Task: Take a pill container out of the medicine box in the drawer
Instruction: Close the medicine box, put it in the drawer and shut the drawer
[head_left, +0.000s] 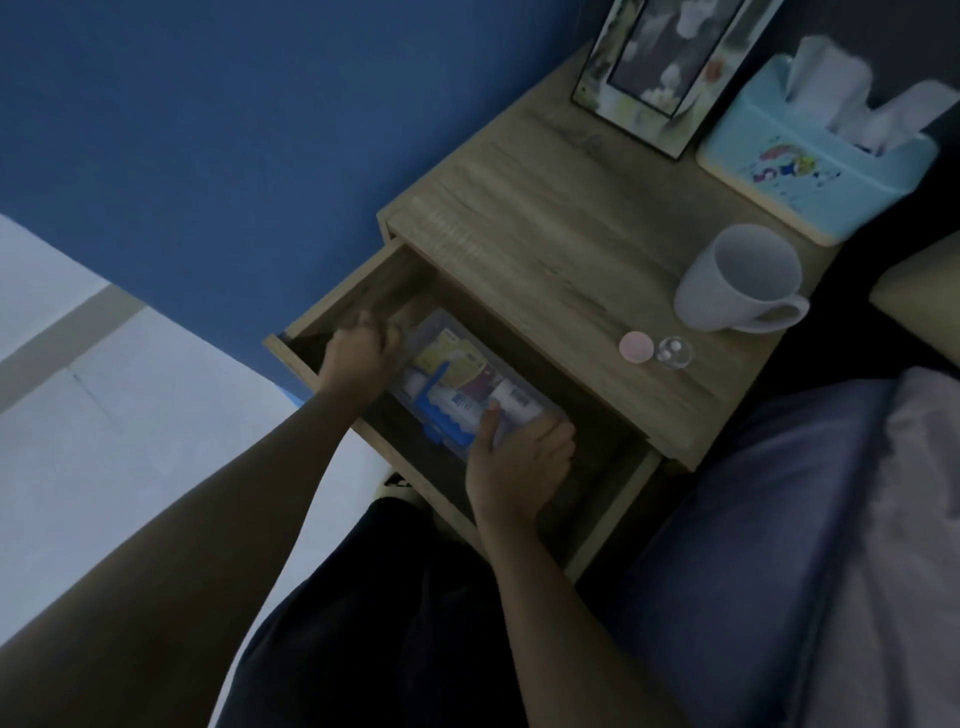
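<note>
Two hands grip one medicine box (467, 387) in drawer (608, 514): left hand (361, 353), right hand (519, 462) at opposite ends.

nightstand (561, 260): matt wood grain, same on drawer (332, 317)
medicine box (467, 384): clear glossy plastic, blue latch
mug (737, 280): smooth white ceramic
tissue box (810, 171): pale blue plastic

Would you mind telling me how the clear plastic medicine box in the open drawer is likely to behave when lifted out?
The clear plastic medicine box looks rigid, so it should keep its shape. It appears packed with cartons and bottles, so probably fairly heavy, and the contents may shift if tilted. Both the left hand and right hand grip its ends, which suggests its smooth walls need two hands.
</note>
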